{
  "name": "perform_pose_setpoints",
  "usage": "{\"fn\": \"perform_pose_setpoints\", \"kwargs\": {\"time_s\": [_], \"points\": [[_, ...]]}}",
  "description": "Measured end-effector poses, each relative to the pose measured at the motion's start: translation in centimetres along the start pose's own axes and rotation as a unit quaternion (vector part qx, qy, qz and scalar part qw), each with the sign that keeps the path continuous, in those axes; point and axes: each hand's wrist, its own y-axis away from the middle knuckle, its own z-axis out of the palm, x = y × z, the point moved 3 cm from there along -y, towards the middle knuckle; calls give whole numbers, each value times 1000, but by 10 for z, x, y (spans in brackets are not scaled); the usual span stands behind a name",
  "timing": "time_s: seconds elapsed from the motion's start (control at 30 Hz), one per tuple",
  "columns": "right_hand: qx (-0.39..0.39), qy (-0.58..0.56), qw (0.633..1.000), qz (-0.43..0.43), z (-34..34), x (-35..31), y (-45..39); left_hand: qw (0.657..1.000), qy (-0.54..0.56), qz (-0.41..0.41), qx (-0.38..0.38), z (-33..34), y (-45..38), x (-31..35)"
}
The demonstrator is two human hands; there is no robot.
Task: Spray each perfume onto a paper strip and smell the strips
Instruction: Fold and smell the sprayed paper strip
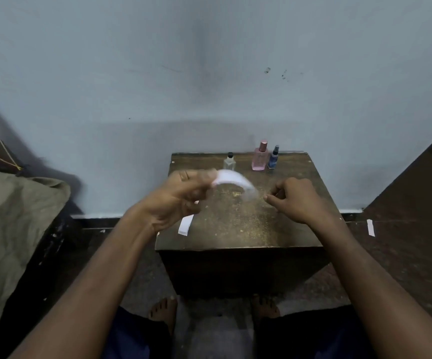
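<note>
A blurred paper strip [235, 181] was pinched by the left hand [181, 195], arcing rightward toward the right hand [296, 199], curled empty; bottles stood beyond.

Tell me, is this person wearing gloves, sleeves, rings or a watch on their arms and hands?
No. Both arms are bare from hand to the frame's edge: no sleeves show. The left hand and right hand have no gloves, and no rings, watch or bracelet can be seen, though the left hand is blurred. Nails look short.
</note>
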Motion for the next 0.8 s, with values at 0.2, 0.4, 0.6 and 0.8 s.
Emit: {"fn": "perform_pose_setpoints", "kwargs": {"time_s": [0.2,0.4,0.6,0.8], "points": [[0,10,1000,-10,1,-3,2,989,-135,-17,58,-3,-1,-5],[3,2,1000,-11,0,-5,3,995,-90,35,0,3,-5,-8],[-2,12,1000,-10,1,-7,4,999,-5,37,-35,9,-9,-5],[-16,6,1000,-11,1,-9,5,995,78,25,-59,12,-16,-13]]}}
